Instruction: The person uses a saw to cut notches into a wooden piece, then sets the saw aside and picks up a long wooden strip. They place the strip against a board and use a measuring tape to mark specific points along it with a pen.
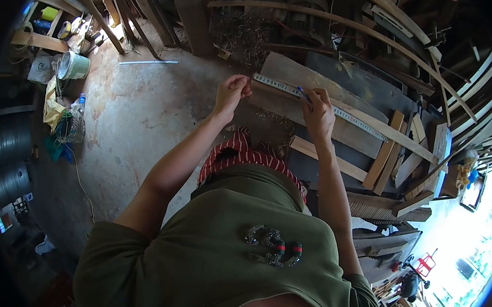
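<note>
A measuring tape [354, 120] with black numerals stretches along a long narrow wooden strip [398, 131]. My right hand [319, 114] is closed around a blue pen [303, 92], whose tip is over the tape and strip. At the near-left end of the tape is my left hand [233, 95], with its fingers curled together. Whatever those fingers hold, if anything, is hidden. Under the strip lie wide boards [325, 82] on a dark work surface.
Short wood pieces [384, 152] lie to the right of the boards. Long curved strips [347, 18] cross the back. On the concrete floor [141, 106] at left are a bucket [74, 65] and a thin metallic bar [148, 62]. Wood shavings [240, 36] are heaped behind the boards.
</note>
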A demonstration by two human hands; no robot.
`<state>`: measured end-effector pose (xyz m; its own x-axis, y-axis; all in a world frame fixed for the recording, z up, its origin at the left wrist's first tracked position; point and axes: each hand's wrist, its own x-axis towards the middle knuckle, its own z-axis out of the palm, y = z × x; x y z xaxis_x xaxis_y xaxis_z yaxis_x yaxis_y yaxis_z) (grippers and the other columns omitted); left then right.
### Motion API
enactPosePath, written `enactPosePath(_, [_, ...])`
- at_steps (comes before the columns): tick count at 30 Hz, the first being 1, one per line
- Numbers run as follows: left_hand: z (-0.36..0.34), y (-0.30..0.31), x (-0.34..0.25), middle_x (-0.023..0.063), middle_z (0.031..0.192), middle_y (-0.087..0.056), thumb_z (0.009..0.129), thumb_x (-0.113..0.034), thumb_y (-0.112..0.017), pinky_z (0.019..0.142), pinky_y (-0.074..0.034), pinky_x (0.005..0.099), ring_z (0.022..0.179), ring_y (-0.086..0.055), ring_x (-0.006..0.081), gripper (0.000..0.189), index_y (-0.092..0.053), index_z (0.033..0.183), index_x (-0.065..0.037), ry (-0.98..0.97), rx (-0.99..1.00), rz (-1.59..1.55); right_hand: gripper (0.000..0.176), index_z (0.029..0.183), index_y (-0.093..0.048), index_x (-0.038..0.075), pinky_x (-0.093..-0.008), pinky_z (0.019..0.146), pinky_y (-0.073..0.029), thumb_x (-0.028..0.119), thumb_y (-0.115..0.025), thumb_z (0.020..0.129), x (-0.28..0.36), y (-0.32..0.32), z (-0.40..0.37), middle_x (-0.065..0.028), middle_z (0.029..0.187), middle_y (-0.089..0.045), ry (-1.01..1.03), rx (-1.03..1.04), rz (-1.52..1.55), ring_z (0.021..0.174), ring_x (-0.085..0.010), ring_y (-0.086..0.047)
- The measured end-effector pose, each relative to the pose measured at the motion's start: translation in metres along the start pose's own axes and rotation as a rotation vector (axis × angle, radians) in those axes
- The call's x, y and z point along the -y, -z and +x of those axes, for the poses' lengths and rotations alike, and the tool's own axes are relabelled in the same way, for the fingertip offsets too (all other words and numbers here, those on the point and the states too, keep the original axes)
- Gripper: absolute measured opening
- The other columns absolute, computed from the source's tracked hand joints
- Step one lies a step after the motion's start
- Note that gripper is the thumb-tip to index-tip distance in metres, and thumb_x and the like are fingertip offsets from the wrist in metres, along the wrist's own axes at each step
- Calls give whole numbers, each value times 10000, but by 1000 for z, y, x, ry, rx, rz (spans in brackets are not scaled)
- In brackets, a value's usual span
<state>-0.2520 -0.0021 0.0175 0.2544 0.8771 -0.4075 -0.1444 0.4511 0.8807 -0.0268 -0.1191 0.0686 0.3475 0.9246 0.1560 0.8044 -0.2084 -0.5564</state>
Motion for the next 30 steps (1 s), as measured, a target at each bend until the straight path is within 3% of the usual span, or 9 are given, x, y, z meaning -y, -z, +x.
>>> enactPosePath(11, [0, -2, 2, 25, 855, -647, 1021, -185, -605, 721, -569, 261, 771, -628, 87, 217, -666, 1096, 9, -69, 9, 22, 292, 1128, -729, 169, -420, 719, -556, 102, -706, 845, -7, 3, 10, -69, 1079, -636, 58, 19, -7, 852, -302, -692])
enactPosePath(14, [-10, -7, -7, 31, 851, -653, 1001, -157, -619, 731, -561, 272, 753, -632, 112, 195, -666, 1109, -2, -250, -71, 309, 296, 1131, -730, 179, -421, 726, -555, 101, -702, 848, -11, 3, 13, -70, 1078, -638, 67, 8, -19, 856, -304, -692])
enactPosePath(16, [-22, -7, -16, 62, 943, -663, 964, -113, -632, 788, -561, 317, 834, -656, 188, 184, -668, 1121, -23, -607, -48, 776, 292, 1130, -730, 179, -422, 730, -554, 99, -694, 852, -10, 4, 14, -71, 1076, -639, 68, 12, -11, 861, -305, -692])
enactPosePath(17, [-26, -7, -18, 62, 943, -663, 964, -113, -632, 788, -561, 317, 834, -656, 188, 184, -668, 1121, -23, -606, -50, 777, 292, 1130, -730, 179, -422, 730, -554, 99, -694, 852, -10, 4, 15, -71, 1076, -639, 69, 13, -10, 861, -305, -692])
enactPosePath(19, [-35, -10, -19, 97, 1092, -639, 927, -79, -644, 882, -551, 376, 987, -644, 271, 212, -663, 1133, -32, -919, 133, 962, 288, 1131, -730, 178, -425, 730, -553, 99, -687, 857, -10, 2, 15, -71, 1074, -640, 71, 22, -2, 866, -305, -692])
enactPosePath(22, [-45, -20, -18, 93, 1211, -598, 906, -83, -667, 955, -533, 408, 1111, -612, 288, 265, -653, 1167, -38, -1060, 283, 1038, 295, 1132, -730, 177, -423, 732, -554, 91, -686, 853, -10, 1, 15, -70, 1075, -640, 78, 27, -8, 866, -306, -692])
enactPosePath(23, [-47, -22, -20, 106, 1293, -567, 904, -127, -678, 1044, -489, 416, 1213, -567, 286, 369, -616, 1253, -25, -1099, 328, 1145, 295, 1132, -730, 177, -423, 732, -554, 91, -686, 853, -10, 1, 15, -70, 1075, -640, 80, 29, -9, 866, -306, -692])
enactPosePath(26, [-45, -31, -16, 129, 1445, -483, 946, -204, -644, 1150, -393, 432, 1346, -461, 299, 486, -533, 1381, -18, -1051, 392, 1295, 306, 1134, -730, 176, -423, 735, -556, 81, -686, 846, -10, 2, 15, -72, 1076, -639, 96, 21, -12, 864, -307, -692])
enactPosePath(30, [-37, -41, -14, 139, 1519, -421, 968, -291, -611, 1202, -315, 438, 1415, -391, 298, 565, -479, 1433, 3, -1031, 406, 1435, 315, 1135, -729, 169, -424, 736, -558, 67, -684, 841, -8, 3, 15, -74, 1086, -639, 83, 31, -6, 866, -307, -694])
